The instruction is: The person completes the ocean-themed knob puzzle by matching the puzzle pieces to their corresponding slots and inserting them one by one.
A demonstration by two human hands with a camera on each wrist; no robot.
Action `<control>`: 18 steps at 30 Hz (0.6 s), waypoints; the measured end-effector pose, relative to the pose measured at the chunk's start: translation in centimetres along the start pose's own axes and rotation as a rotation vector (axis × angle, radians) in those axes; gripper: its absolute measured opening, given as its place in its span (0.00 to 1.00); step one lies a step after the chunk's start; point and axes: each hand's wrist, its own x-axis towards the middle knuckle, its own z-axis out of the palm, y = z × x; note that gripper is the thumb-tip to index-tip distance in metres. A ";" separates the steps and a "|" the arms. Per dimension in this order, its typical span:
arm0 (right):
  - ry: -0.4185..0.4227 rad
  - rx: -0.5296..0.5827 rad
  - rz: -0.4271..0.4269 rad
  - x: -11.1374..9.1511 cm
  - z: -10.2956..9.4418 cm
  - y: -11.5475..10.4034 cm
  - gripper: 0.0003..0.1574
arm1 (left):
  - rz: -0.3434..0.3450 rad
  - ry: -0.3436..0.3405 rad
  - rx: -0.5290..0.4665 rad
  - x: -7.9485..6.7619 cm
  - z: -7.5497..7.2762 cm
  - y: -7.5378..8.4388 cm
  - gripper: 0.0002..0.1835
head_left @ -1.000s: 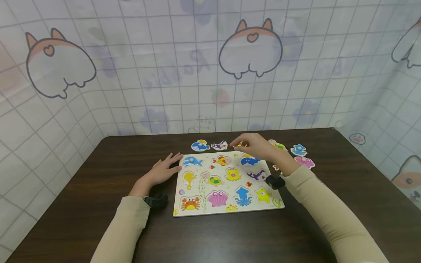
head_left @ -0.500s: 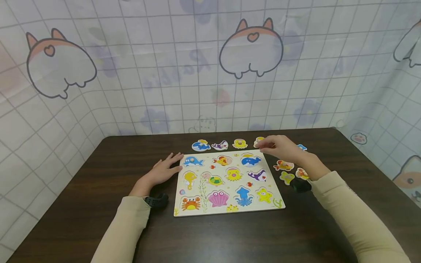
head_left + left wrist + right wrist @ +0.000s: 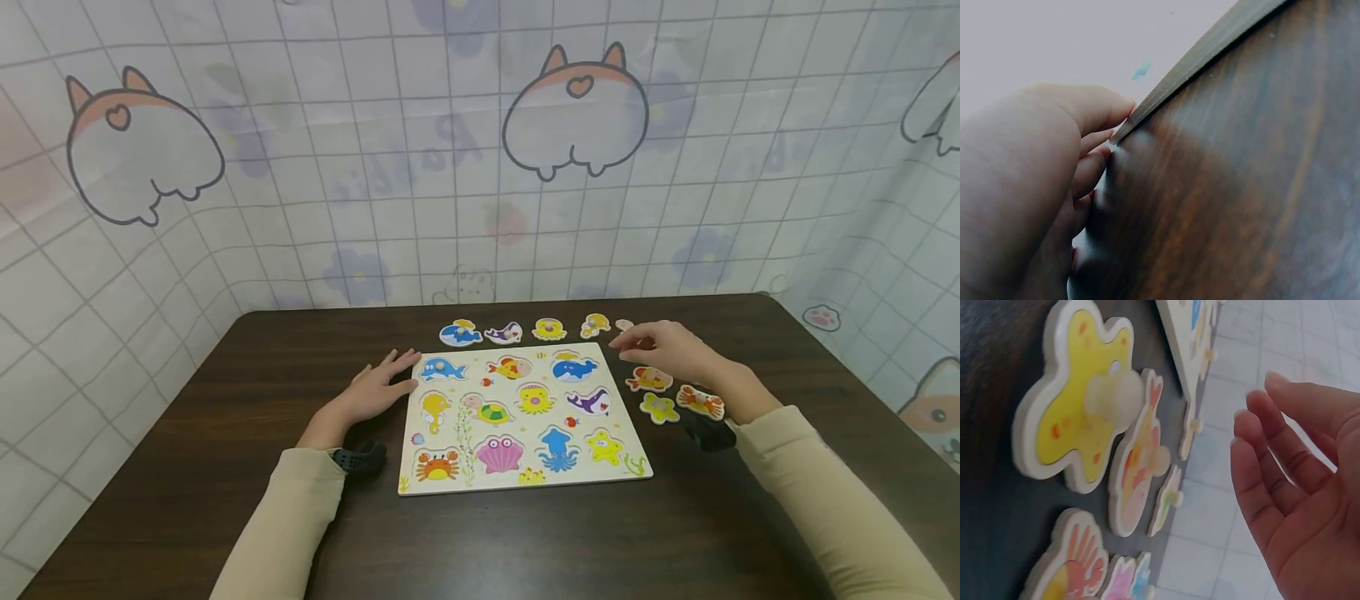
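A pale wooden puzzle board (image 3: pixel 624 421) printed with sea animals lies in the middle of the head view. My left hand (image 3: pixel 367 392) rests by its upper left side with the fingers spread, the fingertips touching the edge. In the right wrist view my right hand (image 3: pixel 1304 469) holds nothing; its fingers are gently bent, thumb near the index finger. It hovers right of the board over loose knobbed pieces. Near it are a red-yellow fish piece (image 3: pixel 649 379), a yellow starfish piece (image 3: pixel 1079 406) and a crab piece (image 3: pixel 701 402). The hand partly covers a turtle piece (image 3: pixel 623 325).
Behind the board stand a blue whale piece (image 3: pixel 460 333), a purple whale piece (image 3: pixel 503 333), a yellow octopus piece (image 3: pixel 549 329) and a seahorse piece (image 3: pixel 595 325) in a row. A dolphin piece (image 3: pixel 442 368) sits in the board. Patterned cloth (image 3: pixel 375 167) hangs behind the dark table (image 3: pixel 480 550).
My right hand has moved rightward, from over the octopus piece, past the seahorse piece, to beside the turtle and fish pieces. My left hand has stayed at the board's edge.
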 end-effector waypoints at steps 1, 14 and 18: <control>-0.003 0.006 0.008 -0.1 0.0 0.1 0.16 | -0.001 0.000 0.002 0.0 0.0 0.0 0.33; -0.130 0.040 0.056 -0.7 -0.6 2.3 0.16 | 0.004 0.000 -0.011 -0.1 0.2 -0.2 0.33; -0.154 0.052 0.056 -0.9 -0.7 2.8 0.15 | 0.020 -0.003 -0.014 -0.1 0.0 0.0 0.32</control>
